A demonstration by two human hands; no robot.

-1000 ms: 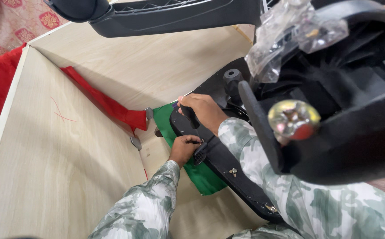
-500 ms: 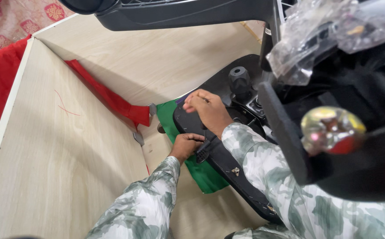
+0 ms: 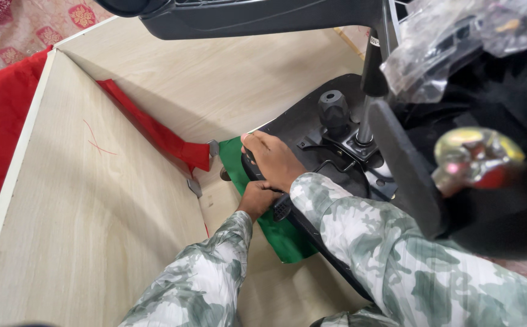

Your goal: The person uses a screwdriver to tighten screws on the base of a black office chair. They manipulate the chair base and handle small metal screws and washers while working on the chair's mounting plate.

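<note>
The right hand (image 3: 273, 158) presses flat, fingers spread, on the black plastic chair seat base (image 3: 303, 124). The left hand (image 3: 259, 198) grips its front edge, above the green cloth (image 3: 284, 239) on the pale wooden board (image 3: 94, 200).

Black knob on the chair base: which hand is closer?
Right. The right hand rests on the base's edge just below-left of the black knob; the left hand sits lower, by the green cloth.
</note>
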